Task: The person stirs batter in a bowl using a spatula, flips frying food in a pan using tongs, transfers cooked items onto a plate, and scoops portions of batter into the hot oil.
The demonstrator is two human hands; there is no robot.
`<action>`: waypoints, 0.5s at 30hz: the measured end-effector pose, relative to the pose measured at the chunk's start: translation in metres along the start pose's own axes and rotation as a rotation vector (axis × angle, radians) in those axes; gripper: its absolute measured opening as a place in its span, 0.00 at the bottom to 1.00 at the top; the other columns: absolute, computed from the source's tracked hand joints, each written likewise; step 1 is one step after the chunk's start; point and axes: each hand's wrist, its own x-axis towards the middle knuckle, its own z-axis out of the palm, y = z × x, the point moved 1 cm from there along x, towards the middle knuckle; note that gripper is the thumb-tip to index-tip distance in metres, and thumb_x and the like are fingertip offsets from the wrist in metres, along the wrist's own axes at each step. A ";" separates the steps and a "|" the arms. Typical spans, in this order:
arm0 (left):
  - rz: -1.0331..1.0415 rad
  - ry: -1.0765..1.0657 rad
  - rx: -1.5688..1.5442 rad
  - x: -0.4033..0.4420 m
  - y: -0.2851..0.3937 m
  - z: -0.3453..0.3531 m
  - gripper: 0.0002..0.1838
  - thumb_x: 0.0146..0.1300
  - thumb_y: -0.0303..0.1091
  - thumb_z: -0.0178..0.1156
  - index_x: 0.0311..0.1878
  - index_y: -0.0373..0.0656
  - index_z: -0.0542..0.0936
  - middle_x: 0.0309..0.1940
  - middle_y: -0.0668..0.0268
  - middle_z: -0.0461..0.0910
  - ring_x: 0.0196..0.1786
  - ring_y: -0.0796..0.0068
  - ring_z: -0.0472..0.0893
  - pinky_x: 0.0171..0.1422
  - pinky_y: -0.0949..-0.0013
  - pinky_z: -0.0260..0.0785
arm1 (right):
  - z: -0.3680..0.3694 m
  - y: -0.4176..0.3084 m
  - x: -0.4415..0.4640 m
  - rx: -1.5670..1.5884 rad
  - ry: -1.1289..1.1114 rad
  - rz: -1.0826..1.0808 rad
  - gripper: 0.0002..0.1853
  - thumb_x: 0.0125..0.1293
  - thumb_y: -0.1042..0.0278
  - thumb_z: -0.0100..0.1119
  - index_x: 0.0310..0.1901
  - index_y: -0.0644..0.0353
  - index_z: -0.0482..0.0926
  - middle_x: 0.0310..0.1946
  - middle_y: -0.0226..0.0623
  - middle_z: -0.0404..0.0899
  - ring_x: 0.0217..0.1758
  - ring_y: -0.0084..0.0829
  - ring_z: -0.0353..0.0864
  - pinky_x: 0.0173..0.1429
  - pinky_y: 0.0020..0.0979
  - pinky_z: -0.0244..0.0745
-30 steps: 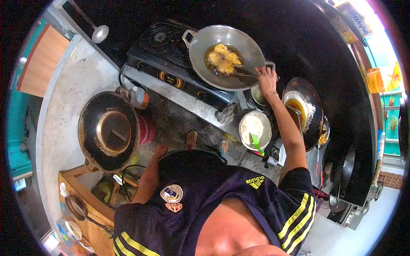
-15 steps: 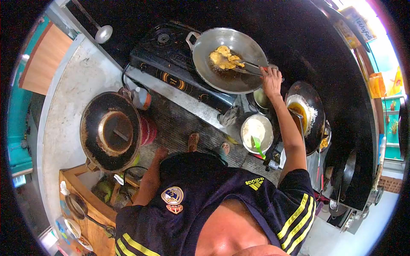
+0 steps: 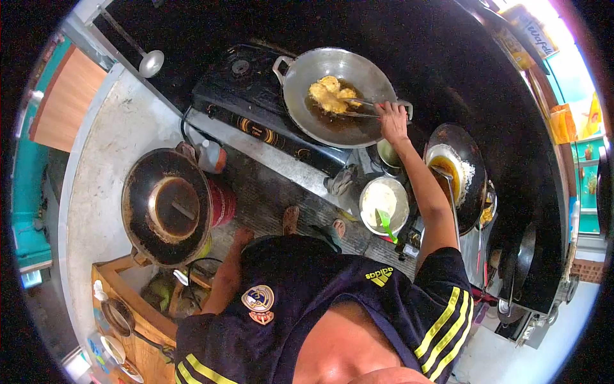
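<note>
My right hand [image 3: 393, 121] grips a pair of metal tongs [image 3: 366, 104] by the handle, above the rim of a wide silver wok [image 3: 300, 121] on a black gas stove [image 3: 224, 89]. The tips of the tongs touch golden battered pieces [image 3: 329, 93] lying in brown oil. Just what the pieces are, I cannot make out. At my left side hangs my left hand [image 3: 243, 237], low near my hip and away from any utensil. Its fingers are too small and unclear to read.
A white batter bowl [image 3: 400, 201] with a green spatula [image 3: 384, 221] stands near my right arm. Beyond it sits a dark wok [image 3: 470, 147] with oil. Another blackened wok [image 3: 137, 198] is at left. A ladle [image 3: 151, 64] lies at upper left.
My right hand and the tongs have shifted slightly left, and the golden pieces sit differently in the oil. The whole view has moved a little. My left hand stays low.
</note>
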 end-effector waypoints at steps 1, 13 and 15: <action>-0.065 -0.026 -0.040 -0.004 0.004 -0.004 0.22 0.58 0.52 0.53 0.32 0.40 0.82 0.34 0.50 0.82 0.42 0.49 0.81 0.49 0.51 0.71 | 0.002 0.000 0.001 0.008 0.005 -0.006 0.29 0.50 0.74 0.58 0.58 0.48 0.74 0.44 0.35 0.73 0.49 0.36 0.70 0.51 0.37 0.63; -0.004 -0.206 0.031 0.014 -0.006 0.008 0.24 0.59 0.52 0.50 0.25 0.39 0.82 0.24 0.53 0.80 0.32 0.51 0.79 0.41 0.51 0.70 | -0.028 0.013 -0.022 0.135 -0.146 0.069 0.25 0.54 0.62 0.61 0.57 0.45 0.75 0.44 0.37 0.77 0.48 0.40 0.74 0.50 0.41 0.67; 0.018 -0.157 -0.051 0.011 -0.008 0.010 0.22 0.59 0.50 0.50 0.25 0.39 0.80 0.23 0.53 0.79 0.32 0.51 0.79 0.39 0.52 0.70 | -0.022 0.027 -0.025 0.285 -0.276 0.081 0.24 0.58 0.57 0.58 0.58 0.47 0.75 0.43 0.42 0.80 0.43 0.45 0.79 0.46 0.42 0.72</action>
